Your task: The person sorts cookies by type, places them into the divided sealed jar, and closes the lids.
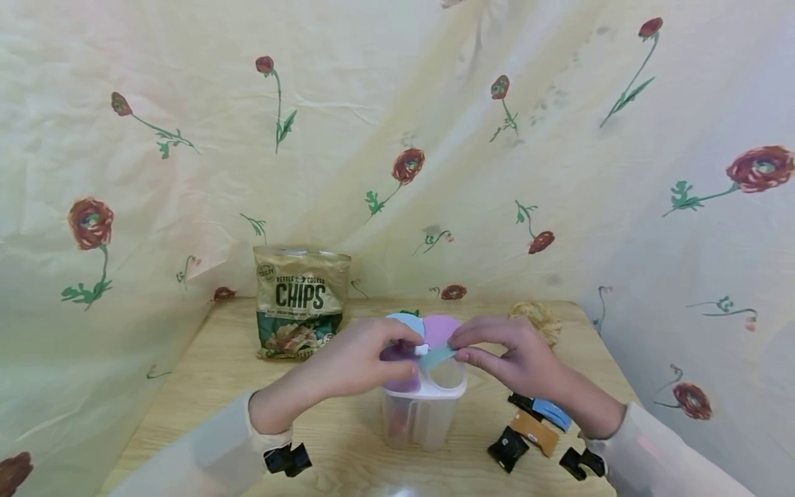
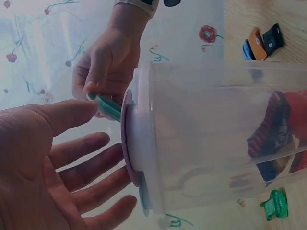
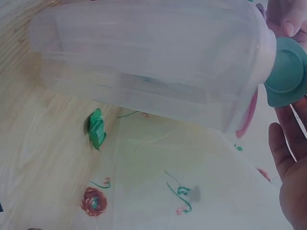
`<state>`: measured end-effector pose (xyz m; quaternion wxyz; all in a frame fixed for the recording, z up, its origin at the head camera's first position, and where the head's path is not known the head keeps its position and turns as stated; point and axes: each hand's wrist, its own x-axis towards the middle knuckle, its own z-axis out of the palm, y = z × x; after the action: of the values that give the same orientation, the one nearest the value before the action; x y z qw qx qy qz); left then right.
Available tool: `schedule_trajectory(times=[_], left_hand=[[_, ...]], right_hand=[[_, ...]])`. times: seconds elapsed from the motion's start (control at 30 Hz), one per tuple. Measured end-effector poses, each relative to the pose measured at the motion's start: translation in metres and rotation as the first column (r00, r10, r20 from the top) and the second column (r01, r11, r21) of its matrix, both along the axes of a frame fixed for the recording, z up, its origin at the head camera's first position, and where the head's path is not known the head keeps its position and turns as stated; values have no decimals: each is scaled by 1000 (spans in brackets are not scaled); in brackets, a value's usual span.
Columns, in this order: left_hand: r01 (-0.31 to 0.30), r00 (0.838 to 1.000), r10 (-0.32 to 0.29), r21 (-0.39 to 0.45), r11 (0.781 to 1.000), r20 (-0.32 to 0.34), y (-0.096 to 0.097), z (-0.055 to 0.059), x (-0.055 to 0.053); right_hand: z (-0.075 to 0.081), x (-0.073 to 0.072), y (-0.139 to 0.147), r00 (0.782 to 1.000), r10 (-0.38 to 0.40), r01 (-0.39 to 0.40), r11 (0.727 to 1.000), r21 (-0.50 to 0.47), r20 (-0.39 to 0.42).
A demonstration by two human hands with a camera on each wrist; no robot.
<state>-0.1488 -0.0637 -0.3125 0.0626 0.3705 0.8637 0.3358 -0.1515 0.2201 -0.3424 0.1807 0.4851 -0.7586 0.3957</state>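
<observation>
A clear divided plastic container [image 1: 416, 422] stands on the table, its white top fitted with round coloured lids. The green lid [image 3: 288, 72] is tilted up on edge, and my right hand [image 1: 524, 352] pinches its rim between thumb and fingers. Beside it the round opening [image 1: 448, 374] is uncovered. The blue lid [image 1: 405, 322], pink lid [image 1: 439, 330] and purple lid [image 1: 400, 373] lie flat. My left hand [image 1: 354, 355] is over the purple lid, fingers spread, thumb tip close to the green lid. Red and dark wrapped pieces [image 2: 276, 129] lie low inside the container.
A chips bag [image 1: 301, 304] stands at the back left. Several small wrapped packs [image 1: 534, 431], black, orange and blue, lie right of the container. A green pack [image 2: 276, 205] lies behind it. A crinkled tan bundle [image 1: 537, 322] sits at the back right, before a flowered cloth.
</observation>
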Motion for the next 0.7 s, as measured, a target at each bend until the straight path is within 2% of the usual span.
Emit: schedule_trajectory(times=[0.17, 0.33, 0.47, 0.7], left_hand=[[-7, 999, 2, 91, 996, 53, 2, 0, -1], [-13, 996, -2, 167, 986, 89, 4, -3, -4], [-13, 994, -7, 179, 984, 111, 4, -3, -5], [-21, 992, -3, 177, 984, 129, 4, -3, -4]], right_hand=[[7, -4, -2, 999, -35, 34, 999, 28, 38], [13, -7, -4, 987, -125, 119, 991, 61, 101], [16, -10, -6, 978, -164, 155, 984, 83, 129], [18, -15, -8, 968, -183, 169, 981, 90, 174]])
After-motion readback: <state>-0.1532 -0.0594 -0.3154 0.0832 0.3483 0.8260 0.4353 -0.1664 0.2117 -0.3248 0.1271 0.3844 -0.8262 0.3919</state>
